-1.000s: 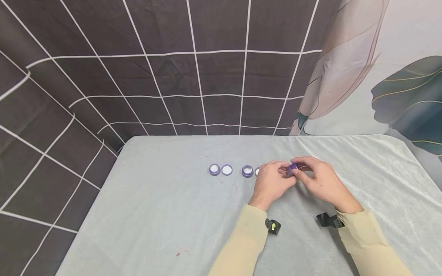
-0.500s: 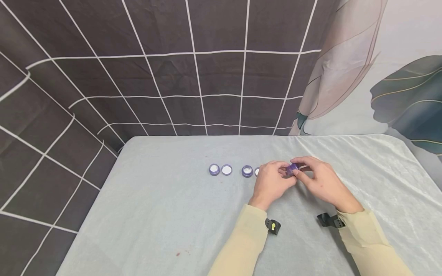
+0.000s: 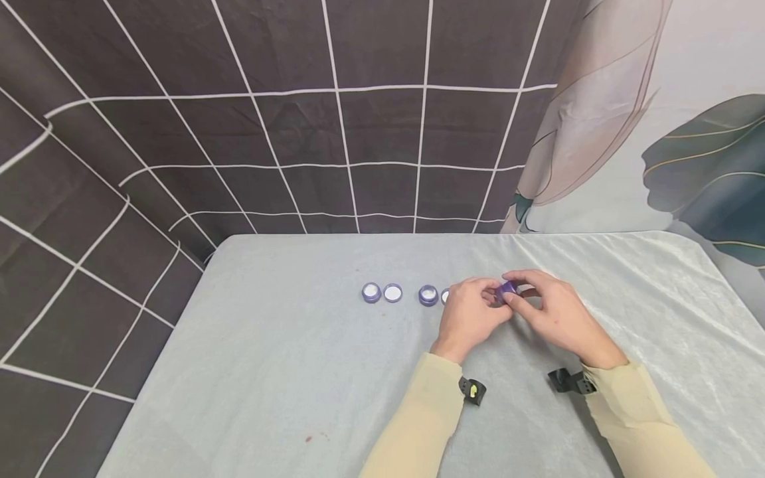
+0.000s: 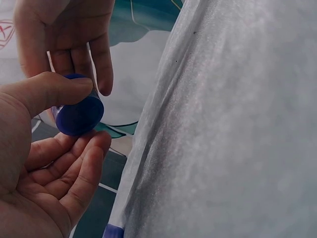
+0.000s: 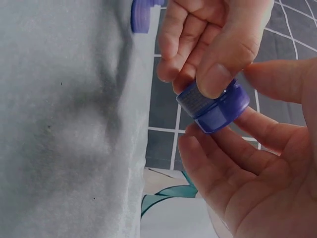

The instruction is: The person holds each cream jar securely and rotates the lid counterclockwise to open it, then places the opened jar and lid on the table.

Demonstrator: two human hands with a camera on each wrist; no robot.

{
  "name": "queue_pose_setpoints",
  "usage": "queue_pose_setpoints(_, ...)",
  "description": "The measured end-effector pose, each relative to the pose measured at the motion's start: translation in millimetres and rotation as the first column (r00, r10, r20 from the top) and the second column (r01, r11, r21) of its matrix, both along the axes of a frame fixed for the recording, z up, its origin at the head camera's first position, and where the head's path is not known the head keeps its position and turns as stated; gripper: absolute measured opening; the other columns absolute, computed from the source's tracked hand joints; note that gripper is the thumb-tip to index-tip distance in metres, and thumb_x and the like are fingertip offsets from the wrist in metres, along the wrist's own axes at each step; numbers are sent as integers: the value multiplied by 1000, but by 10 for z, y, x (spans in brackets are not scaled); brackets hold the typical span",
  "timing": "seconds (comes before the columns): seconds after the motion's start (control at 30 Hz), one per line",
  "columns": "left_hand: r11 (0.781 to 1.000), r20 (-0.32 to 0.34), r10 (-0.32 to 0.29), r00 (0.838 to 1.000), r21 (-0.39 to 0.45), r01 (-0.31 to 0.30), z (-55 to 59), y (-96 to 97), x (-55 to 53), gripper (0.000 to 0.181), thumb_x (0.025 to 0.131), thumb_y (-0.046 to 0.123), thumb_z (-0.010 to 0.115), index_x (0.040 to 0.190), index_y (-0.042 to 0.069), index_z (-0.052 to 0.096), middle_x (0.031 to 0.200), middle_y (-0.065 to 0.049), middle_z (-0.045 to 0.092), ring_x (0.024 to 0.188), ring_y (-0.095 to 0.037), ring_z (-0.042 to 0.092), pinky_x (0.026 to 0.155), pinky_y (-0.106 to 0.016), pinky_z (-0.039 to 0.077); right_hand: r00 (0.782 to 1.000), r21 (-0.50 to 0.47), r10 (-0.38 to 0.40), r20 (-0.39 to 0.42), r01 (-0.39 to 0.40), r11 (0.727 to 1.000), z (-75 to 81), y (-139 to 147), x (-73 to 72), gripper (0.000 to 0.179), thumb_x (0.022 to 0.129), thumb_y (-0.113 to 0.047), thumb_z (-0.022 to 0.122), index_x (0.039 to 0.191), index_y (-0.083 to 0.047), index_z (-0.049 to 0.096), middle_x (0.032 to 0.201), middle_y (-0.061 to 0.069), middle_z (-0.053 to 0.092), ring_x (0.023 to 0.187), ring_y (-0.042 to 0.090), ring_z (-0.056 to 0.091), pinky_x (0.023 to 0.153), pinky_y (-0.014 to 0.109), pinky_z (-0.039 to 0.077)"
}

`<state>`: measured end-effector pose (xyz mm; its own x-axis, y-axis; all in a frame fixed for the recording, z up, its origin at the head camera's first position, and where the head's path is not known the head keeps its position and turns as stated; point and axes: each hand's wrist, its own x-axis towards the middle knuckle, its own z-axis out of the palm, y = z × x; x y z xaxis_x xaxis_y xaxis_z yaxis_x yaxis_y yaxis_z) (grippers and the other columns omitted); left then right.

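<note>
Between both hands, above the cloth, is a small purple jar (image 3: 507, 292). My left hand (image 3: 469, 315) pinches one end of it; in the right wrist view the left thumb (image 5: 215, 82) presses on its side, where small print shows. The fingers of my right hand (image 3: 558, 315) hold the other end, a smooth purple lid (image 5: 223, 113). In the left wrist view the jar (image 4: 80, 116) turns a flat blue-purple face to the camera. Whether the lid is loose on the jar cannot be told.
On the pale cloth-covered table (image 3: 269, 372) left of the hands stand two opened purple jars, one further left (image 3: 371, 293) and one nearer (image 3: 427, 296). A white-lined lid (image 3: 392, 293) lies beside the first; another lid (image 3: 445, 296) is partly behind the left hand. A dark gridded curtain (image 3: 382, 126) hangs behind.
Both hands keep almost the same place and still hold the jar. The jar's tilt and the right fingers on it shift very slightly. The other jars and lids stay put.
</note>
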<state>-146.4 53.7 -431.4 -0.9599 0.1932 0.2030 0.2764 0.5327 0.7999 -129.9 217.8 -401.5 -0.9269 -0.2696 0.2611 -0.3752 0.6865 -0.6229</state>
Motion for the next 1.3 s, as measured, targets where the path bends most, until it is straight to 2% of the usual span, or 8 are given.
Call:
queue_pose_setpoints(0.23, 1000, -21, 3, 1000, -13, -3, 7, -3, -4, 25, 77, 23, 83, 100, 16, 78, 86, 10, 72, 71, 9, 60, 66, -4, 42, 999, -2, -44, 22, 44, 999, 10, -20, -8, 35, 97, -21, 67, 126, -2, 64, 114, 16, 70, 88, 29, 72, 72, 43, 56)
queue_pose_setpoints(0.47, 1000, -24, 7, 1000, -16, -7, 11, -5, -3, 24, 77, 25, 83, 99, 16, 78, 86, 10, 72, 71, 9, 60, 67, -4, 42, 991, 5, -126, 38, 126, 992, 20, -59, 2, 37, 97, -27, 66, 122, 1, 66, 101, 14, 73, 79, 24, 71, 67, 31, 53)
queue_pose_setpoints(0.73, 1000, -19, 6, 1000, -14, -6, 7, -12, -1, 27, 77, 27, 85, 100, 16, 78, 87, 9, 72, 72, 7, 61, 67, -4, 42, 977, 47, -205, 54, 202, 978, 46, -95, 15, 42, 98, -35, 63, 120, 1, 67, 97, 12, 74, 83, 27, 70, 66, 34, 51)
queue_pose_setpoints(1.3, 1000, 10, 6, 1000, 3, -6, -17, 6, 2, 30, 76, 26, 86, 104, 18, 79, 87, 12, 70, 72, 10, 58, 67, -5, 43, 962, 77, -262, 70, 257, 963, 53, -119, 17, 44, 98, -38, 61, 113, 2, 69, 86, 8, 72, 75, 21, 62, 67, 37, 47)
